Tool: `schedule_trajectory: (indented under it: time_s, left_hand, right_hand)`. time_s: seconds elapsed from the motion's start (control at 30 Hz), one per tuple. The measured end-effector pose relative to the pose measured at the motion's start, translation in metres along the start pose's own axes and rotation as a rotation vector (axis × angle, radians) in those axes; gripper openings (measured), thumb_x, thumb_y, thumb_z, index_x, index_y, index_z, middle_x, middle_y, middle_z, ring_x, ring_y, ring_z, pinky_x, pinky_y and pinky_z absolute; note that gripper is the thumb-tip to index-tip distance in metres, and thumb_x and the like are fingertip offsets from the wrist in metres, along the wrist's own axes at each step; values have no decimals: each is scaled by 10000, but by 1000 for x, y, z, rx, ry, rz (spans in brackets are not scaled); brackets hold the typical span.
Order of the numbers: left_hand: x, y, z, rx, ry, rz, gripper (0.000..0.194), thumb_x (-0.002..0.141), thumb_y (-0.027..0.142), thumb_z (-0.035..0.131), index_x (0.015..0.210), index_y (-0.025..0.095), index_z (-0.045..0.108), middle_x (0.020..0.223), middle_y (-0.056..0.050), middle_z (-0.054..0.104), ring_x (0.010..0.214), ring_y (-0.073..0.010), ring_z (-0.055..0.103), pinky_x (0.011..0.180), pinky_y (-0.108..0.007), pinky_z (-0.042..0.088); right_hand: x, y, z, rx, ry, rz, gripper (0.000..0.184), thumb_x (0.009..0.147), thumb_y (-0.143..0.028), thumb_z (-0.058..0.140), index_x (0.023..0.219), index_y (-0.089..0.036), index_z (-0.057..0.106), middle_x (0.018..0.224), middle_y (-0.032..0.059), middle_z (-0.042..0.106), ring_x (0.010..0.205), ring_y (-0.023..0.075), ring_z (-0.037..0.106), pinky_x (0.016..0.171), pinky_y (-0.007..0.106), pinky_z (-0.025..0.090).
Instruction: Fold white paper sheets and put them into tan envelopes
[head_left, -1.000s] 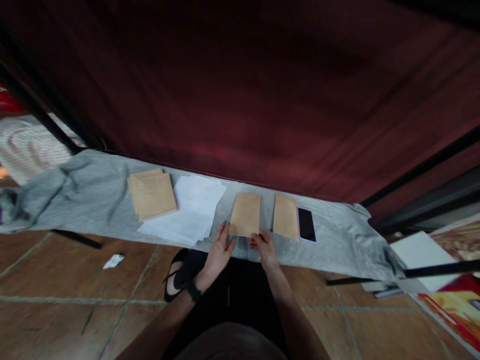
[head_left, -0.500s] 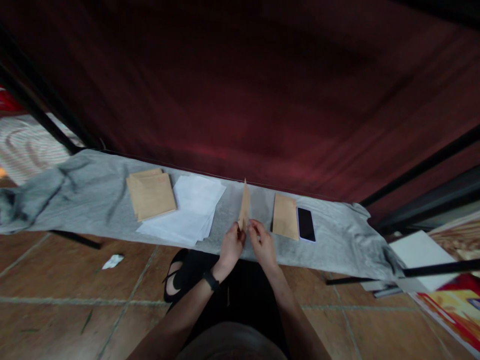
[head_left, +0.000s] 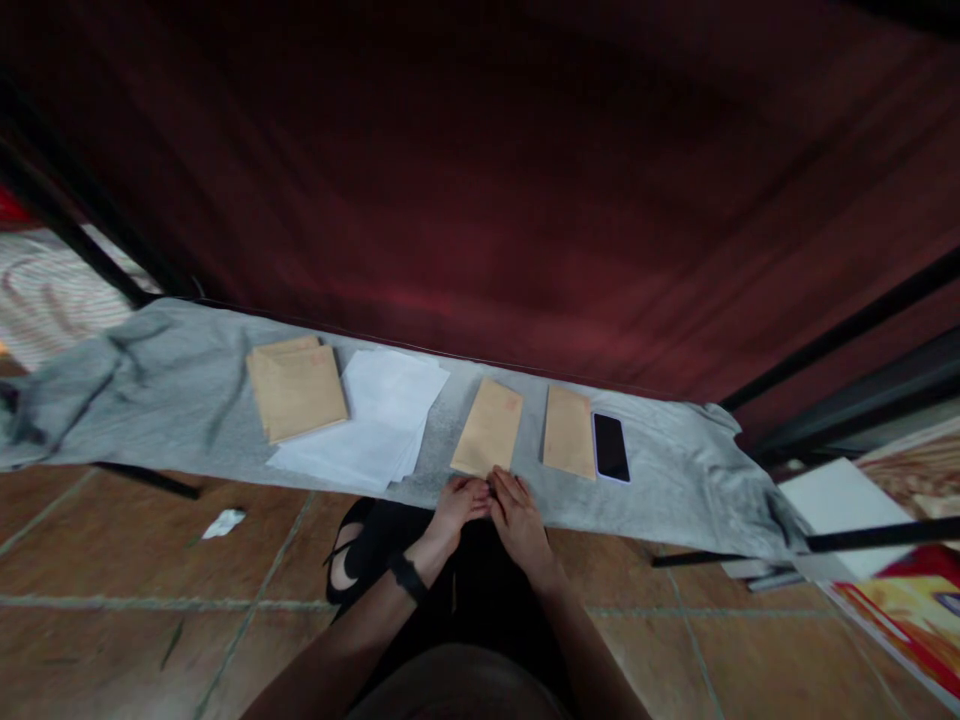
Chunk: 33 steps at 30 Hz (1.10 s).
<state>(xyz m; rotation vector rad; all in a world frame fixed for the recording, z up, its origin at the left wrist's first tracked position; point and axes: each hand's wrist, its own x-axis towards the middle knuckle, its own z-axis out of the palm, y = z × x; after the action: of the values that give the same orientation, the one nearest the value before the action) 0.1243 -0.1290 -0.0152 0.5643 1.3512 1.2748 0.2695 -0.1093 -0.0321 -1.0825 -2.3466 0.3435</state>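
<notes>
A brown paper envelope (head_left: 489,428) lies flat on the grey cloth (head_left: 679,465), its far end leaning right. Both hands meet at its near edge, by the front of the bench. My left hand (head_left: 459,505), with a dark watch on the wrist, has its fingers curled closed at that edge. Beside it, my right hand (head_left: 517,512) is closed too, fingers together and pressing on the near end. What the fingertips pinch there is partly hidden. Just right lies a second brown envelope (head_left: 568,432), apart from the hands.
A dark-screened phone (head_left: 611,447) rests right of the second envelope. To the left, several brown envelopes (head_left: 300,392) are stacked partly over white paper sheets (head_left: 386,415). A dark red curtain (head_left: 465,230) hangs behind the bench. White scrap (head_left: 223,522) lies on the tiled floor.
The envelope in my hands was upright, edge-on; now it lies flat on the cloth. Both hands have moved down toward me, to its near edge, and closer together.
</notes>
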Motion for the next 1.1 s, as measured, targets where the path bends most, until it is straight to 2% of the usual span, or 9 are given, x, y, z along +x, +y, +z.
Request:
schedule_trajectory:
  time_s: [0.1, 0.17, 0.23, 0.33, 0.4, 0.53, 0.67, 1.0, 1.1]
  left_hand:
    - [-9, 1, -11, 185, -24, 95, 196, 838, 370, 640, 783, 184, 661, 730, -64, 718, 746, -222, 728, 751, -408, 618]
    - [-13, 0, -18, 347, -39, 237, 176, 876, 336, 595, 903, 199, 702, 997, -103, 758, 1028, -260, 709, 989, -479, 545]
    - [-15, -3, -23, 683, -69, 485, 299, 919, 313, 537, 1149, 190, 684, 1329, -132, 664, 1315, -282, 562, 1165, -510, 389]
    - [-11, -13, -29, 1276, -91, 834, 505, 974, 309, 442, 1437, 115, 491, 1532, -174, 483, 1465, -291, 390, 1214, -529, 311]
    - [-7, -21, -31, 1474, -77, 910, 556, 984, 311, 415, 1488, 76, 417, 1548, -194, 455, 1475, -288, 372, 1208, -513, 328]
    - [-2, -27, -33, 1636, -70, 918, 559, 958, 181, 346, 1490, 17, 401, 1548, -222, 440, 1475, -273, 370, 1203, -466, 342]
    - [-4, -24, -32, 1664, -67, 920, 602, 916, 115, 337, 1513, 48, 378, 1568, -190, 423, 1491, -259, 337, 1219, -457, 311]
    - [-7, -9, -46, 1721, -73, 867, 652, 996, 406, 420, 1512, 15, 350, 1593, -240, 350, 1510, -304, 280, 1238, -466, 262]
    - [-8, -7, -49, 1747, -55, 857, 674, 999, 441, 425, 1510, 8, 346, 1596, -247, 337, 1509, -309, 282, 1236, -473, 262]
  right_hand:
    - [-4, 3, 3, -55, -16, -14, 474, 1013, -202, 413, 1480, -178, 490, 1478, 114, 555, 1387, 220, 500, 1174, 475, 394]
    - [-4, 3, 4, -64, -19, -9, 472, 1022, -205, 397, 1486, -177, 482, 1486, 113, 546, 1397, 218, 487, 1188, 483, 371]
    - [-3, 2, 5, -53, -15, 4, 470, 1037, -225, 372, 1494, -184, 471, 1495, 107, 538, 1407, 215, 474, 1203, 489, 345]
    - [0, -2, 6, 1, 9, 33, 468, 1058, -259, 325, 1499, -186, 465, 1505, 100, 527, 1420, 204, 456, 1209, 482, 337]
    - [2, -8, 7, 44, 22, 54, 472, 1070, -271, 289, 1500, -181, 462, 1508, 94, 525, 1422, 189, 451, 1204, 459, 350]
    - [1, -23, 11, 33, -16, 56, 483, 1080, -289, 267, 1527, -182, 416, 1541, 83, 484, 1437, 186, 429, 1216, 456, 322]
    - [-4, -27, 14, -72, -36, 46, 503, 1079, -299, 291, 1553, -144, 363, 1561, 111, 449, 1460, 221, 395, 1226, 487, 277]
    - [-14, -17, 12, -214, -19, 36, 493, 1080, -303, 327, 1537, -131, 395, 1548, 119, 469, 1462, 249, 380, 1208, 472, 275]
    - [-14, -17, 12, -225, 0, 39, 489, 1080, -308, 329, 1527, -129, 412, 1531, 125, 492, 1449, 249, 397, 1200, 469, 284]
